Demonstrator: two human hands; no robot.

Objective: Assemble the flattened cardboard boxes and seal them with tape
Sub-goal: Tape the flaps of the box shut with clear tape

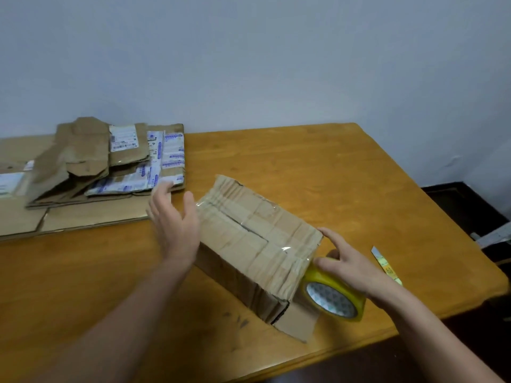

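Note:
A worn brown cardboard box (257,244) stands assembled on the wooden table (345,172), its top flaps closed under a strip of clear tape. My left hand (174,222) is open with straight fingers, its thumb side at the box's far left end; motion blur hides whether it touches. My right hand (348,264) grips a yellow roll of clear tape (331,297) at the box's near right corner, and the tape runs from the roll onto the box top. One loose flap sticks out at the box's near bottom end.
A pile of flattened cardboard boxes (105,167) with shipping labels lies at the table's back left. A yellow utility knife (385,264) lies near the right edge, just beyond my right hand. A pale wall stands behind, and the dark floor shows at right.

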